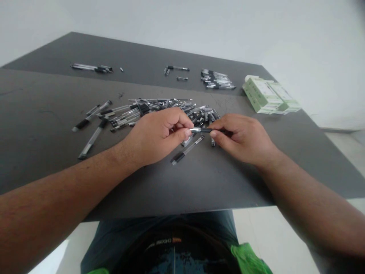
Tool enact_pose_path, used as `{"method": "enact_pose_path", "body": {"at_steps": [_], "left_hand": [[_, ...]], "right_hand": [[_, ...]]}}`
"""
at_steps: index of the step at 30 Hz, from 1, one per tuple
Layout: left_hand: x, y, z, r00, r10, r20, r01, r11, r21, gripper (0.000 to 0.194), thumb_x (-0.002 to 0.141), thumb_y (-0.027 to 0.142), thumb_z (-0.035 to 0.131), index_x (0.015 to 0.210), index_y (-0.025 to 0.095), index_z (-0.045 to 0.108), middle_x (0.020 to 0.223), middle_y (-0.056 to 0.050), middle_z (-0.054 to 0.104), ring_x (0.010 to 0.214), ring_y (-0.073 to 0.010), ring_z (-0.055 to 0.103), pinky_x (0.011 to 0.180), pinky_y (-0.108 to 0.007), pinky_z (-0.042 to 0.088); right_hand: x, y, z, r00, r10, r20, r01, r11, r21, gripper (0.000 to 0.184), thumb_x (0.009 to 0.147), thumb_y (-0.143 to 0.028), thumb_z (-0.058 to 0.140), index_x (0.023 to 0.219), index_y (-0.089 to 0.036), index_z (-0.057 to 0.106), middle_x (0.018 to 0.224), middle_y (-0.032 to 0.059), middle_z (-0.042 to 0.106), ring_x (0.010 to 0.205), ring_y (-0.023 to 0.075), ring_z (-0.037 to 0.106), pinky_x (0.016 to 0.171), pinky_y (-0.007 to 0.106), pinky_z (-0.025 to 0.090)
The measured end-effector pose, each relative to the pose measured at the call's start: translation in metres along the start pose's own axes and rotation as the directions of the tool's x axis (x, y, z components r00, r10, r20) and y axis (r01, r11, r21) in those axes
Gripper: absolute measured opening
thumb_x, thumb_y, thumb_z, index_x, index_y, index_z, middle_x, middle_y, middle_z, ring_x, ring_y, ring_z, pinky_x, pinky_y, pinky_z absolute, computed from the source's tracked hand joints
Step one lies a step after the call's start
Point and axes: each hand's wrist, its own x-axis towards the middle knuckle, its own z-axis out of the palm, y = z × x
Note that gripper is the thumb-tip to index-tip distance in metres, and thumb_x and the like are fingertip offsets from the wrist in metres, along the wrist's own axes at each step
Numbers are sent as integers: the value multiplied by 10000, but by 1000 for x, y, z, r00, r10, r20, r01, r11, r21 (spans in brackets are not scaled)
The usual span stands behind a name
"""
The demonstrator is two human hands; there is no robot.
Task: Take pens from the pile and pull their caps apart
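Note:
Between my two hands, a pen (200, 130) with a black grip section is held level above the table. My left hand (159, 135) pinches its left end between thumb and index finger. The dark right end is pinched by my right hand (242, 139); the tip there is hidden in the fingers. Just beneath and behind the hands lies a heap of pen parts (168, 103), clear barrels, black grips and thin refills mixed together. A single clear pen (186, 151) rests on the table in front of the heap, below the held pen.
Loose pens (92, 139) lie left of the heap. Farther back are a small bundle of pens (91, 68), a lone pen (178, 68) with small caps, and a stack of pens (216, 79). Green and white boxes (268, 95) stand at the right of the grey table (182, 190).

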Motion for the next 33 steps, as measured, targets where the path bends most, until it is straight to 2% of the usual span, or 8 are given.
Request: {"method": "enact_pose_path", "body": {"at_steps": [4, 8, 12, 15, 19, 21, 24, 33], "left_hand": [[-1, -4, 3, 999, -4, -37, 2, 998, -64, 164, 1002, 259, 717, 1155, 240, 773, 961, 8, 844, 863, -191, 797, 820, -330, 570], [-3, -12, 8, 991, -54, -123, 28, 979, -204, 425, 1012, 276, 728, 1423, 201, 653, 901, 4, 827, 803, -200, 792, 780, -354, 580], [-2, -14, 10, 979, -89, -185, 44, 972, -232, 420, 1022, 263, 701, 1428, 189, 627, 883, -7, 818, 782, -201, 782, 753, -359, 570], [-3, -13, 10, 982, -70, -177, 33, 978, -206, 374, 1019, 259, 681, 1385, 191, 642, 877, -1, 811, 776, -192, 771, 754, -352, 564], [-5, -10, 9, 988, 1, -153, -27, 985, -168, 311, 1019, 231, 650, 1328, 205, 657, 854, 27, 792, 721, -159, 731, 742, -321, 552], [-5, -9, 9, 988, 41, -147, -63, 986, -152, 277, 1025, 222, 636, 1300, 209, 666, 834, 37, 777, 708, -149, 716, 739, -305, 550], [-5, -9, 8, 989, 67, -134, -86, 986, -139, 250, 1024, 211, 624, 1268, 210, 678, 838, 36, 780, 724, -146, 725, 746, -291, 558], [-6, -11, 7, 988, 79, -132, -93, 990, -105, 264, 1029, 202, 631, 1285, 212, 696, 891, 30, 816, 811, -151, 793, 779, -277, 580]], "right_hand": [[1, 0, 2, 999, 37, 2, -37, 999, 12, 164, 1077, -295, 679, 1139, -246, 823, 1029, 48, 873, 898, 236, 806, 849, 359, 610], [1, 6, 2, 990, 138, -19, -139, 990, -17, 187, 1072, -320, 671, 1189, -241, 794, 1005, 52, 871, 852, 234, 794, 782, 345, 588], [11, 23, -7, 959, 282, -28, -284, 951, -121, 185, 1051, -341, 670, 1167, -238, 770, 928, 59, 841, 795, 247, 756, 752, 360, 571], [32, 51, -17, 940, 340, -12, -331, 907, -261, 203, 1042, -345, 654, 1151, -237, 788, 995, 95, 846, 911, 297, 773, 839, 410, 592], [66, 107, -20, 922, 385, 46, -306, 797, -521, 304, 1073, -331, 595, 1209, -206, 836, 1218, 170, 850, 1182, 376, 758, 1060, 496, 574], [80, 135, -15, 894, 442, 77, -310, 733, -605, 350, 1089, -315, 561, 1235, -191, 854, 1261, 187, 851, 1222, 379, 750, 1124, 500, 547], [94, 167, -5, 875, 478, 72, -326, 693, -643, 385, 1081, -299, 554, 1257, -163, 868, 1282, 216, 848, 1227, 386, 742, 1143, 510, 528], [113, 212, 13, 864, 496, 86, -303, 648, -699, 356, 1068, -360, 628, 1266, -215, 887, 1363, 194, 821, 1285, 374, 702, 1178, 503, 501]]}}
